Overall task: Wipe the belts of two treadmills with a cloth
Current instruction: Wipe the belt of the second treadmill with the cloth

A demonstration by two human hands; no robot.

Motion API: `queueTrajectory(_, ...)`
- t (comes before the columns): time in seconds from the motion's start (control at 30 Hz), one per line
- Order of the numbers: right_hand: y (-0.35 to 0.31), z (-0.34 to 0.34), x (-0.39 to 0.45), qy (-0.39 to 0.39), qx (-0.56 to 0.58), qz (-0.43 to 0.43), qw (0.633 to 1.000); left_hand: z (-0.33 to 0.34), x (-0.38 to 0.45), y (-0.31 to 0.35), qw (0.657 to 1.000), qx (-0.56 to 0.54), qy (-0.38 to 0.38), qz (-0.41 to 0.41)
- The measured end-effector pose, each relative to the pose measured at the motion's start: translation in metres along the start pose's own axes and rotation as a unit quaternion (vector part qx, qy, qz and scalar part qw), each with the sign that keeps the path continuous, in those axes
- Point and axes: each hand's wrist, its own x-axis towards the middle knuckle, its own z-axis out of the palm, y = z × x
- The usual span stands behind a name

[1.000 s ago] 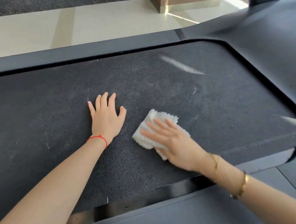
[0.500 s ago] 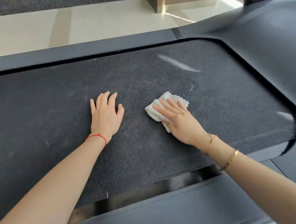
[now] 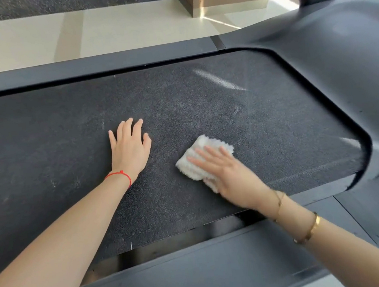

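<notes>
Right hand (image 3: 230,174) flat, fingers straight, pressing cloth (image 3: 205,155) on belt (image 3: 275,122); left hand (image 3: 129,150) spread, empty. Risk: pale streaks missed; cloth bunching underhand.

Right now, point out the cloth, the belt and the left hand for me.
cloth (image 3: 204,150): head view, on its bare far part past the fingers.
belt (image 3: 276,134): head view, on bare surface right of the cloth.
left hand (image 3: 129,149): head view, on its back.

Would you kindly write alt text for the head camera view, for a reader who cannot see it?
A person's right hand presses a folded white cloth flat against a dark treadmill belt, while the left hand rests open on the belt beside it. Pale streaks mark the belt near the motor cover; tiled floor lies beyond.
</notes>
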Motion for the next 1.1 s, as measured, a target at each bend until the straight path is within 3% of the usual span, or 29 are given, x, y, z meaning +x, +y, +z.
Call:
queueTrajectory(0.1, 0.055, -0.021, 0.005, 0.043, -0.094, 0.107, 0.989, 0.000, -0.003, 0.003, 1.000, -0.016, 0.004, -0.019)
queueTrajectory(0.23, 0.091, -0.027, 0.004, 0.081, -0.051, 0.287, 0.953, 0.002, -0.005, 0.014, 0.998, -0.026, 0.002, -0.051)
queueTrajectory(0.3, 0.072, -0.019, 0.004, 0.075, -0.066, 0.267, 0.959, 0.004, -0.004, 0.021, 0.998, -0.030, -0.001, -0.054)
queueTrajectory(0.43, 0.019, -0.004, -0.010, 0.041, -0.047, 0.094, 0.994, 0.007, 0.006, 0.037, 0.999, -0.031, -0.013, -0.024)
queueTrajectory(0.57, 0.011, 0.001, -0.022, -0.004, -0.007, 0.035, 0.999, 0.012, 0.019, 0.062, 0.999, -0.034, -0.024, 0.006)
queueTrajectory(0.73, 0.086, -0.022, -0.007, 0.044, -0.046, 0.115, 0.991, 0.021, 0.037, 0.083, 0.998, -0.032, -0.031, 0.034)
queueTrajectory(0.97, 0.193, -0.052, 0.074, 0.083, -0.132, 0.285, 0.946, 0.035, 0.067, 0.090, 0.999, -0.015, -0.041, 0.006)
queueTrajectory(1.03, 0.194, -0.051, 0.107, 0.091, -0.114, 0.295, 0.944, 0.040, 0.071, 0.092, 0.999, -0.008, -0.043, -0.006)
queueTrajectory(1.1, 0.180, -0.041, 0.139, 0.091, -0.111, 0.249, 0.958, 0.044, 0.073, 0.093, 0.999, 0.000, -0.033, -0.016)
